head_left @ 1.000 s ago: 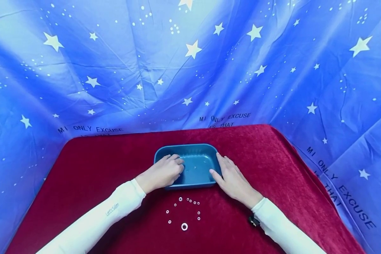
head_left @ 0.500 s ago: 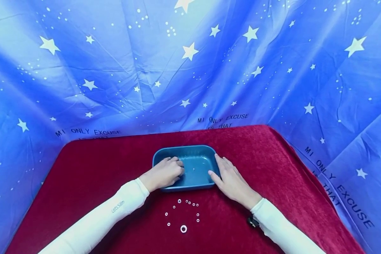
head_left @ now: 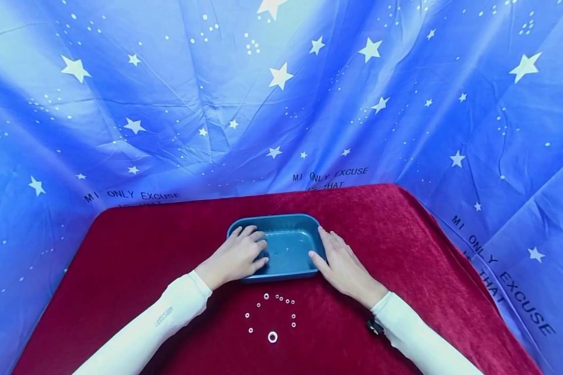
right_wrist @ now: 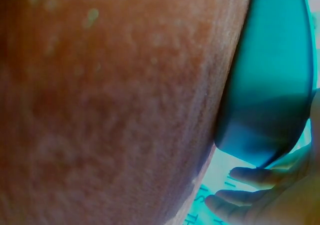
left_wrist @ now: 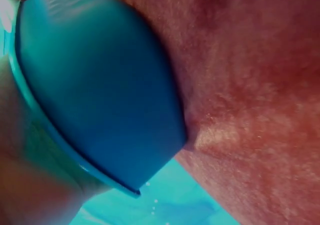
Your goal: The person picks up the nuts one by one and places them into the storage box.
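Observation:
A blue rectangular basin (head_left: 293,260) stands on the red cloth in the head view. My left hand (head_left: 234,255) reaches over its left side, fingers spread and bent down inside; the fingertips are partly hidden. No object is visible between them. My right hand (head_left: 344,265) holds the basin's right wall, thumb at the inner side and fingers along the outside. On the basin's floor lies one tiny pale piece (head_left: 288,249). The basin's outer wall (left_wrist: 100,85) fills much of the left wrist view. Straight fingers of the right hand (right_wrist: 275,190) show beside it in the right wrist view.
Several small pale rings lie in a rough loop in front of the basin, with a larger ring (head_left: 272,337) nearest me. Red velvet cloth (head_left: 145,250) covers the table. A blue star-printed curtain (head_left: 192,104) hangs behind and at the sides.
My left hand's fingers have loosened and spread from a bunched shape, and the hand has shifted slightly left. The right hand keeps its place on the basin. The head view has tilted slightly.

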